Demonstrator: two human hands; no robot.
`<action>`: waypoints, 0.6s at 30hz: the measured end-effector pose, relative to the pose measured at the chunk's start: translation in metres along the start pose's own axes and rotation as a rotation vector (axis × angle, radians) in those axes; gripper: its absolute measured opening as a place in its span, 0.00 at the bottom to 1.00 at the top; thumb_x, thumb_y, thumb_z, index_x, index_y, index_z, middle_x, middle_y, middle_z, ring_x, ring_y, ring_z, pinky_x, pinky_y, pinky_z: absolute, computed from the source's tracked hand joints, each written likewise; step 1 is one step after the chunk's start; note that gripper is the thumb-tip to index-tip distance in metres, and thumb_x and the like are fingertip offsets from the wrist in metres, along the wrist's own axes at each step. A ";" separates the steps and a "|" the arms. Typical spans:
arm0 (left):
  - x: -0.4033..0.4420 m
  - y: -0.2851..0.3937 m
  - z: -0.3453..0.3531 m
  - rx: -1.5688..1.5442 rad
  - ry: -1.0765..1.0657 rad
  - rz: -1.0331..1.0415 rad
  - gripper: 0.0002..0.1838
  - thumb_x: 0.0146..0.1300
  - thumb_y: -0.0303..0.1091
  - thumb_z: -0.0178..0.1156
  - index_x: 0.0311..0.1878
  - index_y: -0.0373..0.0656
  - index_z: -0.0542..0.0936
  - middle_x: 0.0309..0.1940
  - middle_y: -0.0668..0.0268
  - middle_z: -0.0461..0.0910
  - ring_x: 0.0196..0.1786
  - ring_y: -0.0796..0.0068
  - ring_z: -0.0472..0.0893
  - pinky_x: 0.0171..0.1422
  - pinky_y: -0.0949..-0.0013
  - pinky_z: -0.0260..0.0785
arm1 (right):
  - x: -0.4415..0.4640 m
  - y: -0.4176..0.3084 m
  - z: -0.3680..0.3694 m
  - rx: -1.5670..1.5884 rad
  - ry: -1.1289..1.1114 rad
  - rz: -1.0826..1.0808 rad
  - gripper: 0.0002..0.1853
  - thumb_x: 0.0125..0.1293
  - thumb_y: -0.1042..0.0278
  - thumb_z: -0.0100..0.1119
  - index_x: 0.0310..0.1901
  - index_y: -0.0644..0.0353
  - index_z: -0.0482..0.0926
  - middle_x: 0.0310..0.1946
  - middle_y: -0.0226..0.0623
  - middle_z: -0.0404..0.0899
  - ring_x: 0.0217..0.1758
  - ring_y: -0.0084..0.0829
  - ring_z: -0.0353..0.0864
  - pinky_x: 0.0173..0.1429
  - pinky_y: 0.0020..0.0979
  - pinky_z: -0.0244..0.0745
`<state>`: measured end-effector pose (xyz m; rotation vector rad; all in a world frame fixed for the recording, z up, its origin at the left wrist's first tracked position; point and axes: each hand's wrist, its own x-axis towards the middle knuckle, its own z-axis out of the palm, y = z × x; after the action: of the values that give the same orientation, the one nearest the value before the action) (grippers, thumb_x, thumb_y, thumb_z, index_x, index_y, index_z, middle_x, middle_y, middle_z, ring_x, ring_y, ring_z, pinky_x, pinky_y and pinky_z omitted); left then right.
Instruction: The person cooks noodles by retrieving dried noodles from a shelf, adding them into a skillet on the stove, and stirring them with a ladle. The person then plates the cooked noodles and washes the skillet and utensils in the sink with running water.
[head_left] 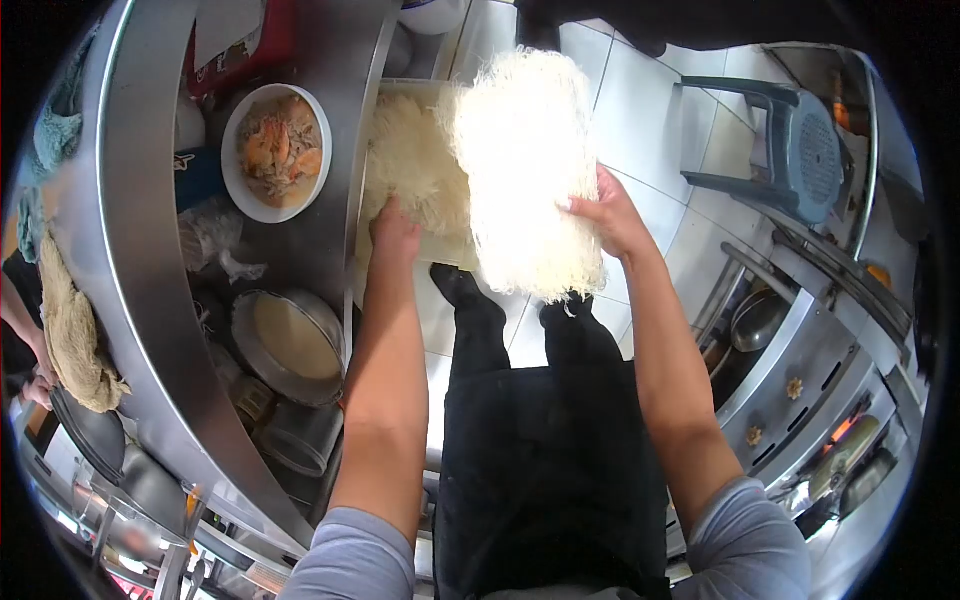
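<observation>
A pale slab of dried rice vermicelli [525,175] hangs upright over the tiled floor, my right hand [612,215] closed on its right edge with the thumb lying across the front. To its left, my left hand [398,232] reaches into a light-coloured bin [450,258] of more dried vermicelli [405,150]. Its fingers look curled into the strands, and the fingertips are partly hidden there. The bin stands against the steel counter.
Under the counter shelf are a white bowl of shrimp and shredded food [277,152] and a pot of pale liquid [290,335]. On the right stand a grey plastic stool [810,155] and a steel stove [790,390]. Another person's hand [38,388] shows at far left, near a cloth [70,320].
</observation>
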<state>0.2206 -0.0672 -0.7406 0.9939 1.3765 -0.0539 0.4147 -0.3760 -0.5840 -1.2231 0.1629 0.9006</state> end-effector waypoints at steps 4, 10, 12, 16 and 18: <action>-0.092 0.049 0.028 0.356 0.231 0.179 0.29 0.69 0.39 0.59 0.66 0.31 0.68 0.60 0.46 0.77 0.61 0.50 0.77 0.66 0.52 0.68 | 0.005 0.030 -0.020 0.207 -0.121 0.248 0.27 0.60 0.78 0.70 0.60 0.65 0.72 0.50 0.41 0.83 0.49 0.30 0.86 0.57 0.33 0.83; -0.128 0.058 0.023 0.990 0.420 0.774 0.30 0.76 0.48 0.47 0.63 0.26 0.70 0.58 0.35 0.76 0.63 0.37 0.74 0.69 0.47 0.62 | 0.016 0.065 -0.022 0.238 -0.152 0.371 0.30 0.59 0.74 0.72 0.62 0.63 0.71 0.51 0.40 0.82 0.53 0.32 0.85 0.59 0.37 0.83; -0.107 0.062 0.014 0.969 0.410 0.654 0.31 0.77 0.50 0.43 0.62 0.26 0.71 0.58 0.35 0.76 0.63 0.35 0.73 0.69 0.47 0.62 | 0.019 0.068 -0.009 0.262 -0.186 0.379 0.30 0.60 0.73 0.72 0.63 0.63 0.71 0.52 0.40 0.82 0.53 0.31 0.85 0.59 0.37 0.83; -0.099 0.058 0.010 0.910 0.385 0.663 0.33 0.79 0.52 0.34 0.58 0.27 0.74 0.55 0.35 0.76 0.60 0.33 0.74 0.67 0.45 0.61 | 0.030 0.062 0.008 0.285 -0.304 0.427 0.31 0.59 0.75 0.71 0.64 0.62 0.71 0.56 0.41 0.81 0.56 0.32 0.84 0.60 0.39 0.82; -0.100 0.061 0.006 0.897 0.349 0.594 0.33 0.79 0.53 0.34 0.57 0.27 0.74 0.54 0.35 0.77 0.58 0.33 0.74 0.66 0.45 0.62 | 0.039 0.064 0.023 0.302 -0.318 0.420 0.31 0.60 0.76 0.70 0.65 0.62 0.70 0.56 0.41 0.80 0.56 0.32 0.84 0.60 0.39 0.82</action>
<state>0.2337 -0.0841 -0.6250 2.2198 1.3134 -0.0546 0.3890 -0.3332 -0.6444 -0.7625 0.2953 1.3687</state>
